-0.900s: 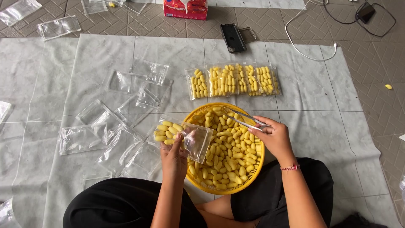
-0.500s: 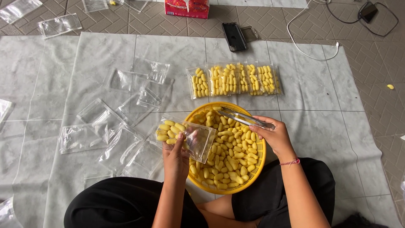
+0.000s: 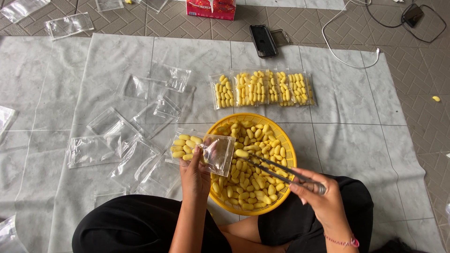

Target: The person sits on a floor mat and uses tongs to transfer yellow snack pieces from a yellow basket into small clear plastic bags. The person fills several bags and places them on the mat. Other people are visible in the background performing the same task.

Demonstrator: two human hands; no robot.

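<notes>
Clear bag (image 3: pixel 206 151) of yellow cocoons sat gripped in left hand (image 3: pixel 196 175); right hand (image 3: pixel 323 201) clenched tongs (image 3: pixel 276 169) pinching a cocoon (image 3: pixel 242 153) over the yellow basket (image 3: pixel 281 140).

Held in the left hand (image 3: pixel 196 177) over the rim of the yellow basket (image 3: pixel 286 150): a clear plastic pouch (image 3: pixel 202 150), partly filled with pale yellow oval pieces, mouth turned toward the basket. Just beyond the basket, a row of filled clear pouches (image 3: pixel 261 88) lying flat side by side, edges overlapping, all packed with the same yellow pieces; to the left, a loose scatter of empty clear pouches (image 3: pixel 136 136) on the grey sheet, more at the top left on the tiled floor. At the top edge, a red box (image 3: pixel 211 8) cut off by the frame, and right of it a dark phone (image 3: pixel 263 40) lying flat, screen black.
</notes>
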